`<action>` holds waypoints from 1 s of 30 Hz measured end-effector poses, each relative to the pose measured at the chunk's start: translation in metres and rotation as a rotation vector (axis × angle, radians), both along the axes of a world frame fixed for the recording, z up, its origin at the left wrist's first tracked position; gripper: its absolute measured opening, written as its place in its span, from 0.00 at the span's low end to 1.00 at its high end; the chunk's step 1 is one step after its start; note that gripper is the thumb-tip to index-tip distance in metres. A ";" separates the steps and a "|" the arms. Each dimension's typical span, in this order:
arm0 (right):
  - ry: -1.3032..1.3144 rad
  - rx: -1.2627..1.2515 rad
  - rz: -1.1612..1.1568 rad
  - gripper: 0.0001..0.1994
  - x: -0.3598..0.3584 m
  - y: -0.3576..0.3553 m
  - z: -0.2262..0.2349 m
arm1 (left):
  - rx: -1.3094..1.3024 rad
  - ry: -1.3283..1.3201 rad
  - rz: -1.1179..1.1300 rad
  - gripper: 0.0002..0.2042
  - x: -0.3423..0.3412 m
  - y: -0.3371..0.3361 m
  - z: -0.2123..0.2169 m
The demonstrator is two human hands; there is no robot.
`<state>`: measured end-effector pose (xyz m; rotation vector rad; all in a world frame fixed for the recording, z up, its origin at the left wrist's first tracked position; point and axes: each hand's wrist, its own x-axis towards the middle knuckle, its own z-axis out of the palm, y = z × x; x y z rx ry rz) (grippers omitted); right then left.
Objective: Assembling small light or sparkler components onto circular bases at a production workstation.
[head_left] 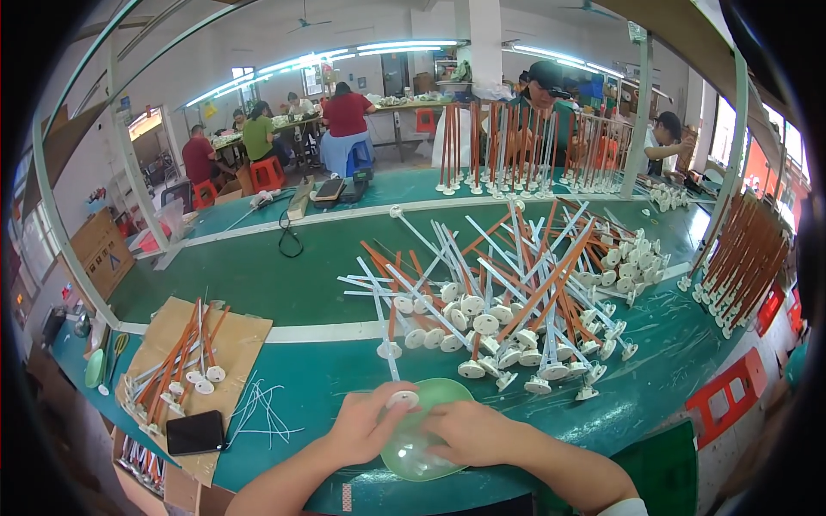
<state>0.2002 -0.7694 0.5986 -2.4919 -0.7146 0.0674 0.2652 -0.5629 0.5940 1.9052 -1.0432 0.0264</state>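
My left hand (366, 423) is closed around a rod piece with a white round base (402, 400), which shows between the thumb and fingers. A pale strip stands just beyond it; whether it joins this base I cannot tell. My right hand (469, 433) reaches over a light green bowl (443, 389), its fingers bent together inside the rim. What those fingers pinch, if anything, is too small and blurred to tell. Small clear or whitish bits seem to lie in the bowl. Just past both hands spreads a large heap of brown and pale rods with white round bases (486, 324).
At left, cardboard (249, 327) bears several rod pieces, with a black phone (195, 433) and thin white ties (262, 414) at its edge. Scissors (119, 348) lie farther left. Rods stand upright at the far edge (516, 155) and hang at right (747, 254). People sit beyond.
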 end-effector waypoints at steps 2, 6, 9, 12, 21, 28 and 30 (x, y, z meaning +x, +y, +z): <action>0.125 -0.004 0.074 0.11 0.002 -0.002 0.001 | -0.006 0.132 -0.005 0.11 -0.001 0.000 0.002; 0.112 0.044 0.087 0.08 0.004 -0.003 -0.001 | -0.095 0.328 -0.011 0.11 0.000 0.001 0.004; -0.014 0.012 0.026 0.08 0.005 -0.003 0.002 | -0.152 0.368 -0.015 0.12 0.002 0.003 -0.001; 0.025 0.204 -0.108 0.08 0.003 -0.004 0.014 | -0.179 0.362 0.006 0.14 0.001 0.003 0.000; 0.286 0.626 -0.223 0.09 0.005 -0.005 0.010 | -0.208 0.300 -0.001 0.17 0.000 0.002 -0.002; 0.194 0.439 -0.214 0.13 0.002 0.000 0.018 | -0.035 0.182 0.051 0.17 -0.005 0.000 -0.001; 0.199 0.390 -0.195 0.14 0.002 0.000 0.017 | -0.006 0.134 0.068 0.17 -0.007 -0.002 0.001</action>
